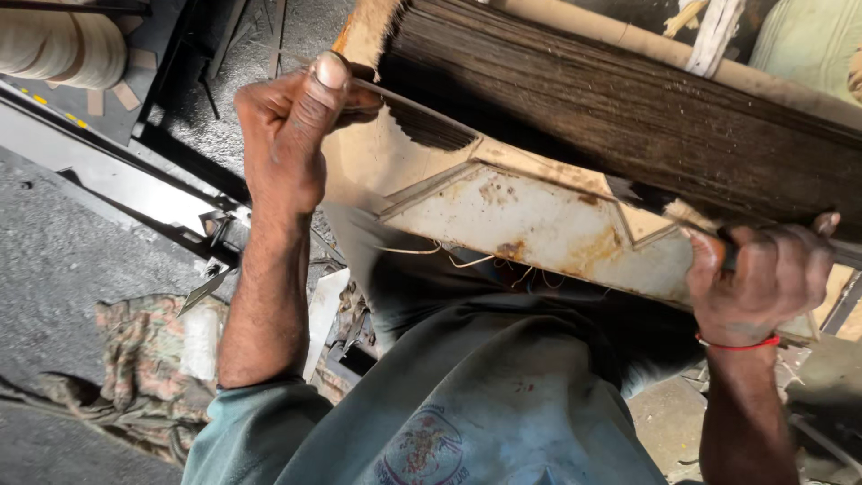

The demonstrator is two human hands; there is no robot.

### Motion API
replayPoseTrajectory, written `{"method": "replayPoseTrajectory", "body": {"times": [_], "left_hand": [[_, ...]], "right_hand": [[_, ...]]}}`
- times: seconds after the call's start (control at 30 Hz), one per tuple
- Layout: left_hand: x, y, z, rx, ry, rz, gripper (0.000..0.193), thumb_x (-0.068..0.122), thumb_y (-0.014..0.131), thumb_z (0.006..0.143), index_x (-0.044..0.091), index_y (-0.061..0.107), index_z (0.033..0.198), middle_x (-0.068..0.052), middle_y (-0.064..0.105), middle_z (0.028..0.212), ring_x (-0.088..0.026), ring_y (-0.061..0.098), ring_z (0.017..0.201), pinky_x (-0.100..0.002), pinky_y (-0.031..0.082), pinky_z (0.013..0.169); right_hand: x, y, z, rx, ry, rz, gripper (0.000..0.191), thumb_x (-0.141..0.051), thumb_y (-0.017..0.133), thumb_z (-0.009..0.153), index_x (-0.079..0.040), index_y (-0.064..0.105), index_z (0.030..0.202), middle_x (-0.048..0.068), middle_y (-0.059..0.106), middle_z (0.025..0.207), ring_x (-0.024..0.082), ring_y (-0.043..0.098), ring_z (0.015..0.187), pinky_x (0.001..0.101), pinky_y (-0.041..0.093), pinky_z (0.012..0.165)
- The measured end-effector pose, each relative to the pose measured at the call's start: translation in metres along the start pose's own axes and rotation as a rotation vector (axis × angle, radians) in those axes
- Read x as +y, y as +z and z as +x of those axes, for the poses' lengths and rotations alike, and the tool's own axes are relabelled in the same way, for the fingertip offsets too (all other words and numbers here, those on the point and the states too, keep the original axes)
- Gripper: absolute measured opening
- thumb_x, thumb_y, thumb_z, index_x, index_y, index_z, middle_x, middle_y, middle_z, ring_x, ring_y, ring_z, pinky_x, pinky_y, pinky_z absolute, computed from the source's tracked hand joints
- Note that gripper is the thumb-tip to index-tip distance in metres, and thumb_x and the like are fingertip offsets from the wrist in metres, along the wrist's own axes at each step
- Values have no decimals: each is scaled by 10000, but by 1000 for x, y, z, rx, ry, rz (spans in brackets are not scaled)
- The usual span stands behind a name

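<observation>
— Shirt (467, 404) fills the bottom, closest in. And the hands?
— Left hand (287, 135) is clenched on a rod's (409, 103) upper-left end, thumb on top; right hand (763, 278) is fisted round its lower-right end.
— And the stack (628, 108)?
— It lies just beyond both hands, above a rusty plate (530, 224), its long axis running along the rod.

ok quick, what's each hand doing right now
Left hand: closed, gripping the left end of the stack of thin dark sheets.
Right hand: closed, gripping the stack's right end.
</observation>
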State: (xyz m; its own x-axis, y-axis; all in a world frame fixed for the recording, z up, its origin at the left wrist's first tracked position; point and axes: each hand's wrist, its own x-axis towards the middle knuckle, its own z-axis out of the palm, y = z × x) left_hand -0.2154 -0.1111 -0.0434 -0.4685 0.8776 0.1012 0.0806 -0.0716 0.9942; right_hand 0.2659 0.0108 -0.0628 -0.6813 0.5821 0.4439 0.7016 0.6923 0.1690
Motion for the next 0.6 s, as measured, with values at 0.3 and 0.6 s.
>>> {"method": "replayPoseTrajectory", "body": {"times": [0.3, 0.6], "left_hand": [[-5, 3, 4, 10, 11, -83, 633, 542, 664, 1044, -83, 740, 982, -214, 757, 896, -280, 801, 828, -447, 710, 833], [-44, -11, -20, 56, -32, -327, 364, 308, 602, 1208, -42, 639, 1111, -189, 700, 978, -322, 750, 921, -458, 629, 894]], "right_hand": [[27, -24, -4, -206, 85, 209, 364, -309, 675, 1094, -2, 596, 915, 119, 528, 925, 265, 528, 842, 381, 460, 778], [28, -24, 18, -27, 37, 37, 359, -408, 758, 1097, -63, 737, 997, 112, 709, 1001, 332, 736, 1026, 730, 202, 1193]]}}
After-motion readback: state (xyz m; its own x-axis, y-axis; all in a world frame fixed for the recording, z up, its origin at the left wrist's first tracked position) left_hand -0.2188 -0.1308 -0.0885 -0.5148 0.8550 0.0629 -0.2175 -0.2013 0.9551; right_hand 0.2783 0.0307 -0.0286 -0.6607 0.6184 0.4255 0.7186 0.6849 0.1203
